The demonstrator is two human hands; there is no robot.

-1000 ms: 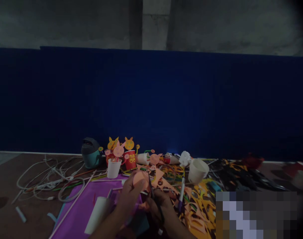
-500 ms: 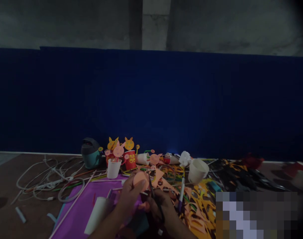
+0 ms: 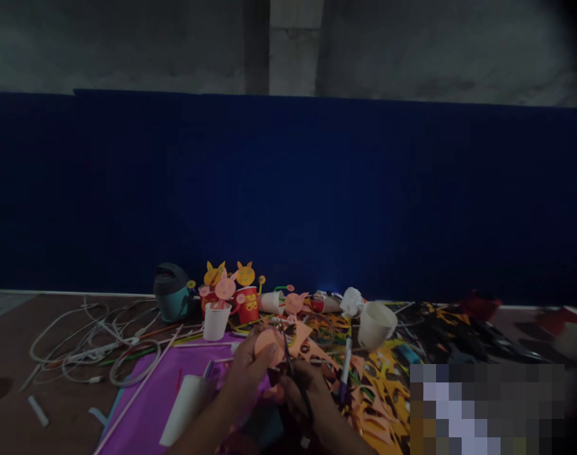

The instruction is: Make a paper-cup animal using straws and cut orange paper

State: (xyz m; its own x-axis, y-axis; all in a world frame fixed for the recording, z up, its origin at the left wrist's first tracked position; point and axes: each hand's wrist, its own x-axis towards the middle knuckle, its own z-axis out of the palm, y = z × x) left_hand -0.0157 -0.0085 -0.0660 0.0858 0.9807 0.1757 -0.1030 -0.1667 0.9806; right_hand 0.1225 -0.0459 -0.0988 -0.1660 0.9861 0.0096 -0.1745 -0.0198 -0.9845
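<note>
Between its thumb and fingers my left hand (image 3: 248, 366) pinches a round piece of orange paper (image 3: 268, 344). My right hand (image 3: 311, 392) grips a pair of dark scissors (image 3: 289, 360), with the blades pointing up along the right edge of the paper disc. How far apart the blades are is hard to see in the dim light. Under my left forearm lies a white paper cup (image 3: 182, 407) on its side, on a purple sheet (image 3: 150, 385). Just to the right, cut-out orange and yellow paper scraps (image 3: 373, 404) are heaped up.
Paper-cup figures with animal faces (image 3: 225, 287) stand at the back, beside a teal and black container (image 3: 172, 294). White cables (image 3: 93, 341) tangle at the left. A marker (image 3: 347, 363), crumpled white paper (image 3: 351, 302) and a white cup (image 3: 377, 325) are to the right. A blue partition (image 3: 288, 189) rises behind.
Hardly anything differs. The paper disc and my left fingers have turned very slightly, while the scissors stay at its right edge.
</note>
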